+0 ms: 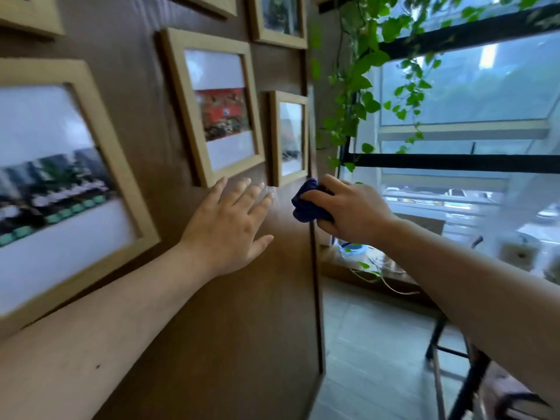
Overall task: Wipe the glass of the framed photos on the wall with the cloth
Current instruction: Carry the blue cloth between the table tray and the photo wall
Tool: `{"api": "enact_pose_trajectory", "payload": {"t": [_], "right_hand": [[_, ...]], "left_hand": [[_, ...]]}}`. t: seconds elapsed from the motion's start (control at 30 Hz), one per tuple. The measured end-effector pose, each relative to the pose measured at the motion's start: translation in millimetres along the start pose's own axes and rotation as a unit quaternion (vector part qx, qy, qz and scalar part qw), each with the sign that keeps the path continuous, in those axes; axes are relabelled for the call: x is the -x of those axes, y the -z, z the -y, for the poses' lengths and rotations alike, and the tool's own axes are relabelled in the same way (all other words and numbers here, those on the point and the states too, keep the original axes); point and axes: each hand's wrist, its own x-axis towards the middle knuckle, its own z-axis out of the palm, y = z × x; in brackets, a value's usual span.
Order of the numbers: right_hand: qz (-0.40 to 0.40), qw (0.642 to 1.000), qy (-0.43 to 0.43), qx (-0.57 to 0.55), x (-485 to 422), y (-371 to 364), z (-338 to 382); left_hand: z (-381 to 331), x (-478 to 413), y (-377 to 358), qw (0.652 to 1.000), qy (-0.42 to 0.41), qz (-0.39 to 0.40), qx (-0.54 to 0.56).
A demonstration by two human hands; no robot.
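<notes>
Both hands are raised to the brown wall [145, 122]. Spread wide, the left hand [230, 225] lies with fingers splayed against the bare panel, its fingertips just below the bottom edge of the middle frame [178, 95]. To its right, the right hand [351, 210] is closed around a bunched dark blue cloth [306, 204], which sits at the wall's right edge, just under the lower corner of the small frame [274, 137]; whether the cloth touches that frame is hard to tell through the blur.

Nearest on the left hangs a large frame [121, 165], its glass showing a blurred picture on a white mat. The middle frame holds a red-toned photo, and the small frame beside it stands at the wall's edge. Higher up, another frame [257, 28] is cut off by the top of the view.

Beyond the wall's edge, trailing green vines [357, 95] hang along black shelf bars [454, 162], and behind them a bright window [472, 92].
</notes>
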Motion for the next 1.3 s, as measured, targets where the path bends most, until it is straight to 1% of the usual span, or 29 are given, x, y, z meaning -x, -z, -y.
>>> {"api": "enact_pose_trajectory", "payload": {"t": [0.2, 0.27, 0.37, 0.43, 0.5, 0.53, 0.67, 0.77, 0.83, 0.87, 0.9, 1.07, 1.17, 1.3], "right_hand": [[0.042, 0.996, -0.077, 0.026, 72, 14, -21], [0.056, 0.992, -0.105, 0.034, 95, 26, -17], [0.074, 0.983, -0.159, 0.054, 136, 54, -2], [0.102, 0.974, -0.19, 0.071, 168, 77, 16], [0.114, 0.965, -0.218, 0.095, 196, 98, 35], [0.117, 0.957, -0.239, 0.116, 219, 114, 53], [0.155, 0.937, -0.29, 0.12, 255, 137, 85], [0.142, 0.918, -0.342, 0.141, 305, 170, 126], [0.154, 0.901, -0.379, 0.148, 340, 192, 150], [0.16, 0.894, -0.392, 0.148, 348, 196, 157], [0.163, 0.88, -0.416, 0.161, 368, 211, 171], [0.183, 0.827, -0.49, 0.205, 453, 266, 221], [0.193, 0.793, -0.542, 0.201, 499, 293, 250], [0.193, 0.755, -0.594, 0.199, 570, 320, 290]], "left_hand": [[-53, -27, -15, 0.995, -0.071, -0.015, 0.061], [-68, -28, -14, 0.992, -0.098, -0.025, 0.079], [-95, -26, -4, 0.981, -0.135, -0.06, 0.124], [-116, -18, 4, 0.97, -0.171, -0.081, 0.154], [-132, -5, 16, 0.957, -0.212, -0.099, 0.17], [-147, 8, 26, 0.945, -0.243, -0.117, 0.186], [-176, 24, 36, 0.932, -0.272, -0.105, 0.216], [-212, 49, 59, 0.902, -0.335, -0.118, 0.245], [-240, 64, 73, 0.885, -0.368, -0.131, 0.253], [-246, 68, 76, 0.882, -0.372, -0.126, 0.258], [-266, 76, 86, 0.869, -0.39, -0.134, 0.272], [-345, 116, 132, 0.826, -0.461, -0.14, 0.293], [-393, 141, 156, 0.802, -0.499, -0.138, 0.298], [-460, 177, 193, 0.769, -0.546, -0.125, 0.308]]}}
